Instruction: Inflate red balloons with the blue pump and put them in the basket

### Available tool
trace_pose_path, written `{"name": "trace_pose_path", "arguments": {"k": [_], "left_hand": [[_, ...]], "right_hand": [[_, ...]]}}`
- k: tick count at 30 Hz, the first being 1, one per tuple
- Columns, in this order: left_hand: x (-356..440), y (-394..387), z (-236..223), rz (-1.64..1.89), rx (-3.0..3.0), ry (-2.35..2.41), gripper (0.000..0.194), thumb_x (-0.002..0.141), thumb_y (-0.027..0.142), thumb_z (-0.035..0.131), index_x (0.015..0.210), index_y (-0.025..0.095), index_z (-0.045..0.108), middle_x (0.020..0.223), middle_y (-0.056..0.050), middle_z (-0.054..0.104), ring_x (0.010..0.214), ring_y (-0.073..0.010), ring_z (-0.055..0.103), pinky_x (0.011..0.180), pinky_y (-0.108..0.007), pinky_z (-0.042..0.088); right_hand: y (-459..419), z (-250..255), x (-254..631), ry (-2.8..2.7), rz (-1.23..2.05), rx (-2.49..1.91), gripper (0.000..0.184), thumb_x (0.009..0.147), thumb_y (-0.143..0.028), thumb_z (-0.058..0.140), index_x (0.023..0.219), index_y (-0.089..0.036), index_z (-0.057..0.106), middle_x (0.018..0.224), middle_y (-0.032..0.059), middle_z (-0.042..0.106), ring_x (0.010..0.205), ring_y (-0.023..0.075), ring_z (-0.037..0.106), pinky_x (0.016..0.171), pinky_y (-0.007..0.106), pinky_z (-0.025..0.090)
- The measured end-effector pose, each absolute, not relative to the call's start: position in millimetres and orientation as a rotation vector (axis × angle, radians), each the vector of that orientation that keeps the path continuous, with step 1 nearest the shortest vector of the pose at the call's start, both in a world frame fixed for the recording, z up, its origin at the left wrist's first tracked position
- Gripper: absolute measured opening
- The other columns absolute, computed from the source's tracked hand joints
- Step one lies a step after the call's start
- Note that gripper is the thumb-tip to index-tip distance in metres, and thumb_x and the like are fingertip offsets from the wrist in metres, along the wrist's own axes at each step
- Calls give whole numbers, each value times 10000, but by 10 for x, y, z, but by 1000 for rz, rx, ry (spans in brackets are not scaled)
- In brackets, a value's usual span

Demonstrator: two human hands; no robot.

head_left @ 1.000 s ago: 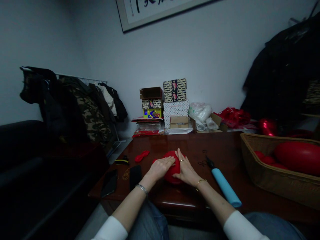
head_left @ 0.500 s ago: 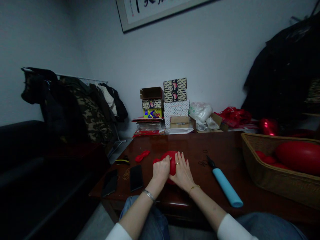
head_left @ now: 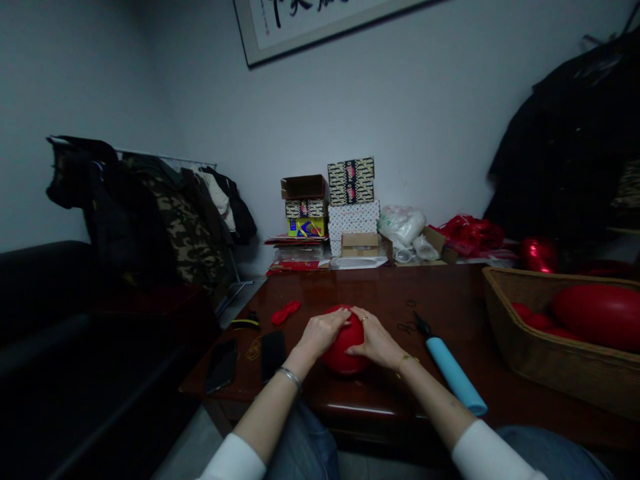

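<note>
A red balloon (head_left: pixel 344 353) rests on the dark wooden table (head_left: pixel 440 293) in front of me. My left hand (head_left: pixel 321 331) curls over its left top. My right hand (head_left: pixel 376 340) wraps its right side, fingers bent against the rubber. Both hands hold the balloon between them. A light blue hand pump (head_left: pixel 453 371) with a black nozzle lies just right of my right hand. A flat red balloon (head_left: pixel 285 311) lies to the left.
A wicker basket (head_left: pixel 555 363) with inflated red balloons (head_left: pixel 597 315) stands at the right. Two black phones (head_left: pixel 273 354) and rubber bands lie at the left edge. Stacked boxes (head_left: pixel 350 207) and bags line the far wall. Coats hang on a rack (head_left: pixel 160 207) at left.
My hands went from pressing flat on the balloon to cupping it from both sides. The balloon now looks rounder and sits a little nearer to me.
</note>
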State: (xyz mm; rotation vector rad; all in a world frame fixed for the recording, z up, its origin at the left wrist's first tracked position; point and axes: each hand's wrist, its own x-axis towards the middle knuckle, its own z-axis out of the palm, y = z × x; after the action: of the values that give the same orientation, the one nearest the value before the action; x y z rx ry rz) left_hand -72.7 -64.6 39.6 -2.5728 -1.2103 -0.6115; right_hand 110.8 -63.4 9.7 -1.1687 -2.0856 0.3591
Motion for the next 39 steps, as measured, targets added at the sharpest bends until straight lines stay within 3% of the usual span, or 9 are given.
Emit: {"name": "trace_pose_path", "arguments": {"k": [4, 9, 11, 14, 19, 24, 29, 35, 39], "left_hand": [[-713, -633, 361, -584, -2383, -1494, 355, 930, 318, 343, 1196, 203, 548, 1094, -83, 660, 921, -179, 650, 790, -275, 504], [-612, -674, 369, -494, -2112, -1833, 400, 942, 344, 261, 1193, 209, 542, 902, -108, 704, 773, -212, 678, 647, -278, 503], [-568, -701, 371, -463, -2057, -1910, 415, 942, 355, 239, 1179, 208, 547, 833, -108, 707, 734, -221, 680, 624, -288, 501], [-510, -766, 399, -419, -2030, -1979, 418, 939, 362, 235, 1156, 205, 555, 794, -114, 703, 719, -232, 680, 608, -302, 500], [-390, -932, 517, -328, -2116, -2014, 417, 935, 370, 249, 1126, 198, 577, 810, -134, 697, 751, -224, 679, 636, -293, 494], [-349, -1039, 596, -224, -2215, -1932, 388, 930, 364, 281, 1105, 197, 583, 838, -134, 696, 783, -226, 675, 654, -292, 493], [-477, -968, 669, -197, -2283, -1741, 331, 928, 306, 327, 1120, 186, 567, 915, -132, 693, 808, -235, 674, 658, -321, 518], [-698, -754, 618, -365, -2589, -1123, 327, 873, 143, 456, 1191, 179, 525, 1226, -98, 581, 1133, -159, 539, 952, -309, 440], [-749, -695, 517, -395, -2599, -1148, 323, 880, 174, 457, 1197, 185, 518, 1173, -87, 617, 1058, -160, 591, 888, -294, 482]], "right_hand": [[-646, 41, 1162, -1983, 323, -1245, 758, 621, -310, 695, 1288, -139, 379, 1324, 139, 427, 1243, 236, 386, 1044, 379, 306], [-709, -89, 1078, -1869, 286, -1359, 453, 816, -212, 411, 1261, -124, 419, 1313, 152, 452, 1231, 209, 413, 1038, 384, 312], [-731, -142, 1003, -1888, 296, -1373, 485, 820, -194, 361, 1293, -92, 391, 1364, 165, 403, 1290, 200, 339, 1056, 374, 285], [-756, -193, 889, -1941, 309, -1382, 674, 764, -261, 459, 1378, -73, 253, 1457, 173, 244, 1362, 215, 158, 1077, 395, 235], [-742, -158, 775, -1906, 257, -1485, 953, 679, -451, 576, 1416, -82, 96, 1489, 206, 70, 1370, 303, -10, 1048, 564, 155], [-702, -72, 774, -1833, 42, -1608, 850, 713, -498, 544, 1391, -126, 192, 1463, 202, 187, 1358, 334, 70, 1001, 631, 139], [-702, 13, 871, -1887, 121, -1587, 824, 658, -485, 618, 1351, -171, 302, 1452, 193, 194, 1329, 362, 149, 973, 640, 187], [-630, 62, 1024, -2019, 236, -1440, 904, 577, -475, 689, 1359, -226, 310, 1365, 110, 381, 1273, 299, 294, 1009, 511, 261], [-595, 30, 1122, -2046, 257, -1375, 950, 574, -481, 691, 1371, -172, 277, 1378, 122, 388, 1276, 275, 313, 1025, 458, 274]]}}
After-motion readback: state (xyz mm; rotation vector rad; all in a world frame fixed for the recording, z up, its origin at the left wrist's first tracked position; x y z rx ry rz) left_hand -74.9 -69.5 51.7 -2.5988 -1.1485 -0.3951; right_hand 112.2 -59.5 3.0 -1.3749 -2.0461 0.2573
